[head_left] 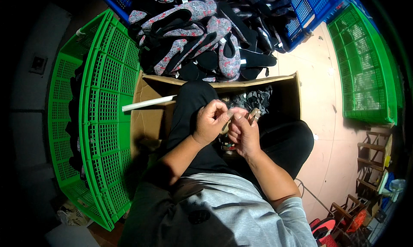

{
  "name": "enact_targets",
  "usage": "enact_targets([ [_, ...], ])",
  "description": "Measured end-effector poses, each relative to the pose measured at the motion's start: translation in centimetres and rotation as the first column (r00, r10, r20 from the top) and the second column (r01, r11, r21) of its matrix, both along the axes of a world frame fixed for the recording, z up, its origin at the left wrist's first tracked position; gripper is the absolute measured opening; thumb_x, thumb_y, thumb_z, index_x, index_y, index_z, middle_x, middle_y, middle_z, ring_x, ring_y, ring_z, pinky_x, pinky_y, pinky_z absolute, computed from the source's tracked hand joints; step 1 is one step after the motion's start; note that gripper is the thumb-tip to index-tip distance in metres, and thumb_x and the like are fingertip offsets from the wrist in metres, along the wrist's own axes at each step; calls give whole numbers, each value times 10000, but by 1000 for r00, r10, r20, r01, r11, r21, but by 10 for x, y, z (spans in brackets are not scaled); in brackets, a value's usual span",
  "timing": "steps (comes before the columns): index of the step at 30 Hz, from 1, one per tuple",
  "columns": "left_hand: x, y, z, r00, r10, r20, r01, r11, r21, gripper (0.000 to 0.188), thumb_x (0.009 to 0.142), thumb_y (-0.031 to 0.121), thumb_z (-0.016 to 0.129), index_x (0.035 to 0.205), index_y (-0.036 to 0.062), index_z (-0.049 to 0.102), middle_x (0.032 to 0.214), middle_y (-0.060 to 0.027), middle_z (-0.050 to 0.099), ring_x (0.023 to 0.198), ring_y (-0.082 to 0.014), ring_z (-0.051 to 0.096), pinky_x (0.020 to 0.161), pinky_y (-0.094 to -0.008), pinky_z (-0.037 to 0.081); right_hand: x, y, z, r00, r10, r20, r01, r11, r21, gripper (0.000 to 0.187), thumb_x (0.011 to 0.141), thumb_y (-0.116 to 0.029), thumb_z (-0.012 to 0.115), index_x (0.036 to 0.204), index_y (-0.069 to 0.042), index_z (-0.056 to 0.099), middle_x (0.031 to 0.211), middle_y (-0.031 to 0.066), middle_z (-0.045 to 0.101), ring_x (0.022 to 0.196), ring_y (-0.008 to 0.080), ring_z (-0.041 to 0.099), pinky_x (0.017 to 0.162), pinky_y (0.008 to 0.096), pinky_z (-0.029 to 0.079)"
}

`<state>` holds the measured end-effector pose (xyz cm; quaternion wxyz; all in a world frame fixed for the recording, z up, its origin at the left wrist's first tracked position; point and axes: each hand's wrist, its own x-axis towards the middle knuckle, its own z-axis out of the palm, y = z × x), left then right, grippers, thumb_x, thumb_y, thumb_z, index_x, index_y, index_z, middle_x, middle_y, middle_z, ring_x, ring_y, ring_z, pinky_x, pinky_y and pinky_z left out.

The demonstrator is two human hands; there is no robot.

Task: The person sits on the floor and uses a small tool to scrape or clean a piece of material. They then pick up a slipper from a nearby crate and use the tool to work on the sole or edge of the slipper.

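Observation:
My left hand [210, 121] and my right hand [244, 134] meet above my lap, with their thumbs and fingertips pinched close together. Whatever is between the fingertips is too small to make out. A pale band wraps a finger of my right hand. Beyond my knees lies a large heap of slippers [228, 62], grey with a pink-red floral pattern and black parts, some with small white tags. Below my hands an open cardboard box [146, 125] holds dark scraps [258, 100], partly hidden by my legs.
A green plastic crate [107, 118] stands at my left, with dark items inside. Another green crate [365, 70] is on the right, near a blue crate [307, 10]. A white tube [148, 103] juts over the box's left side. Wooden racks [372, 154] stand at the far right.

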<state>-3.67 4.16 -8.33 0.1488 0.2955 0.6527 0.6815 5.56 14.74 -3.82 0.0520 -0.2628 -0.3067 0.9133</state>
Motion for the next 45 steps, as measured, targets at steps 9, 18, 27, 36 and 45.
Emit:
enact_targets([
  [9,0,-2,-2,996,47,-73,-48,999,-9,159,878,40,680,843,30,526,737,-3,545,640,-49,483,568,-198,395,0,0,-3,1000,27,1,-27,998,54,152,930,-162,618,1066,-94,614,570,-76,378,429,26,285,406,190,222],
  [18,2,-1,6,981,93,-169,-96,995,-8,166,853,32,699,829,28,535,701,-30,555,597,-83,489,543,-216,393,0,0,-3,1000,25,5,-26,996,86,167,936,-128,617,1092,-69,611,584,-81,414,442,22,310,414,200,235],
  [27,3,1,8,971,115,-210,-114,993,15,160,848,13,696,840,29,537,700,-34,552,602,-94,492,544,-227,398,-1,3,-8,999,42,-7,-40,982,187,162,932,-121,619,1076,-44,617,591,-73,447,441,14,342,402,189,254],
  [36,4,1,6,971,122,-207,-119,993,26,163,849,6,692,834,33,531,707,-31,551,608,-93,497,552,-226,401,-2,4,-5,998,55,15,-57,979,198,129,902,-153,648,995,-66,625,570,-74,426,429,22,328,410,189,247],
  [45,4,1,5,969,122,-213,-121,992,18,163,852,10,691,842,35,530,706,-30,545,605,-93,491,551,-224,399,-2,4,-6,998,53,14,-55,979,196,133,905,-150,642,999,-57,631,568,-74,420,430,21,325,407,189,239],
])
